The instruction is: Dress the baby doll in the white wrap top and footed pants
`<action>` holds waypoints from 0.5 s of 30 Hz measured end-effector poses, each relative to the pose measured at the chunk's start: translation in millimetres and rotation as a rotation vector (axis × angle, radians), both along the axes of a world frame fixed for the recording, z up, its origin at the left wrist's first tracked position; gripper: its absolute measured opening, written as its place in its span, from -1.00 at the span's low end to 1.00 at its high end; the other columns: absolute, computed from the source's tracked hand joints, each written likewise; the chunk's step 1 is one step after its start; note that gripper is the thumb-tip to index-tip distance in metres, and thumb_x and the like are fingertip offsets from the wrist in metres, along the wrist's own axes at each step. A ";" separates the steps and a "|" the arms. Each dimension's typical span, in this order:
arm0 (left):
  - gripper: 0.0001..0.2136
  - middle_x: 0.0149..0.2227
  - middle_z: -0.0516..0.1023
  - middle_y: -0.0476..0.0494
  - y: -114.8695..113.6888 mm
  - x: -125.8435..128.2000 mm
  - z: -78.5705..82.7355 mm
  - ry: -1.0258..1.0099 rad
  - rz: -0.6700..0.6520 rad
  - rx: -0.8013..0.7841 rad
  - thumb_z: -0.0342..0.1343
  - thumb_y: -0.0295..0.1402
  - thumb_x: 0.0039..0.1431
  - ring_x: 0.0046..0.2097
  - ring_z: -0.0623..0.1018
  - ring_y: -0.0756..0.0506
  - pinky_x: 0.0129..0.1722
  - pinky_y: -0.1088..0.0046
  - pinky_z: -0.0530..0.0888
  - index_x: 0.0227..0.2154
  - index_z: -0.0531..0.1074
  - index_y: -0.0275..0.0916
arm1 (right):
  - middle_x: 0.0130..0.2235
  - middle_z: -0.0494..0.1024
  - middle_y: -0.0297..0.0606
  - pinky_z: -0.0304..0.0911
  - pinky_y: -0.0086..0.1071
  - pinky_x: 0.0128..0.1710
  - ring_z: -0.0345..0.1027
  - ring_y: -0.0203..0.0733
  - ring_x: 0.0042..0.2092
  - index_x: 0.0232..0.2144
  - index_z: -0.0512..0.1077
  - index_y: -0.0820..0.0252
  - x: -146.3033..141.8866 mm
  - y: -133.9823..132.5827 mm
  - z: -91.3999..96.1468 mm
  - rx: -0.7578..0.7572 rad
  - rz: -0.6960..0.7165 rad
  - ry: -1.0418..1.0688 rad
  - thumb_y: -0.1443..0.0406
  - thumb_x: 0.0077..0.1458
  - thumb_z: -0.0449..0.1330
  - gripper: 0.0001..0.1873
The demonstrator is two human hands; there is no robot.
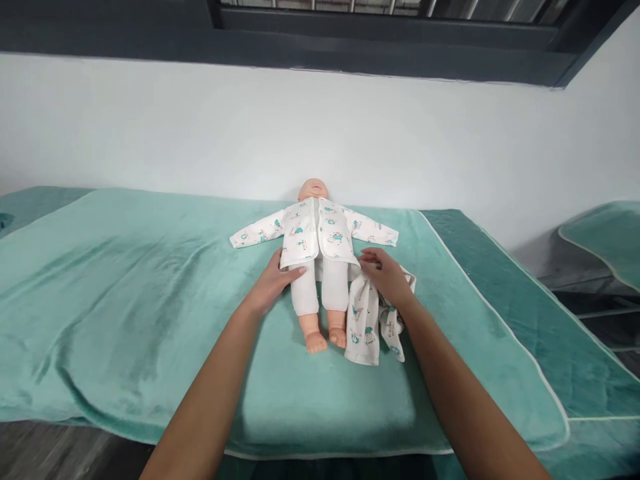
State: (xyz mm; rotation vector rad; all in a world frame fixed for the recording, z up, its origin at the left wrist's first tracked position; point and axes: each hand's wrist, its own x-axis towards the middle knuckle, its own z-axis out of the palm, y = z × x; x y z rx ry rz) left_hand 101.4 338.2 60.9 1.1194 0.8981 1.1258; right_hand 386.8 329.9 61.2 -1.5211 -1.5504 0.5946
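A baby doll (314,189) lies on its back, wearing a white printed jacket (300,233) whose front edges part over white trousers (334,283). Both sleeves are spread sideways. At the jacket's lower left corner is my left hand (273,283), its thumb stretched over the doll's thigh and apart from the fingers beside the hem. My right hand (387,273) closes its fingertips at the jacket's lower right edge; the exact grip is partly hidden. Under and beside that hand lies a crumpled pair of printed baby trousers (364,327), next to the doll's bare feet (316,342).
A green plush blanket (150,300) with pale edging covers the bed, wrinkled at the left. Darker green bedding (525,307) shows at the right. Behind stands a white wall (200,133) below a dark window frame (350,50). Another green-covered surface (610,233) is at far right.
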 end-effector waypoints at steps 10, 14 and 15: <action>-0.22 0.30 0.40 -0.26 -7.5 -1.2 2.4 -0.051 -0.003 -0.035 0.44 -0.27 -0.03 0.29 0.40 -0.35 0.30 0.02 0.33 0.28 0.28 -0.12 | -0.13 0.66 -0.23 0.26 -0.17 -0.05 0.49 -0.01 -0.07 -0.14 0.51 0.07 -13.1 -15.9 4.5 -0.001 0.117 -0.365 0.23 0.19 0.11 -0.77; -0.22 0.30 0.40 -0.26 -6.5 -3.2 -3.1 -0.059 -0.011 -0.037 0.44 -0.26 -0.04 0.29 0.40 -0.35 0.29 0.02 0.32 0.27 0.29 -0.11 | -0.12 0.66 -0.24 0.27 -0.19 -0.05 0.49 -0.02 -0.06 -0.14 0.51 0.06 -8.6 -21.8 1.7 0.011 0.119 -0.334 0.21 0.20 0.11 -0.76; -0.21 0.30 0.40 -0.26 -6.6 -3.7 -4.0 -0.059 -0.013 -0.036 0.44 -0.27 -0.03 0.29 0.40 -0.34 0.29 0.01 0.32 0.28 0.28 -0.10 | -0.12 0.65 -0.24 0.27 -0.18 -0.04 0.49 -0.02 -0.05 -0.14 0.51 0.06 -8.3 -22.9 1.2 0.012 0.122 -0.329 0.21 0.20 0.11 -0.76</action>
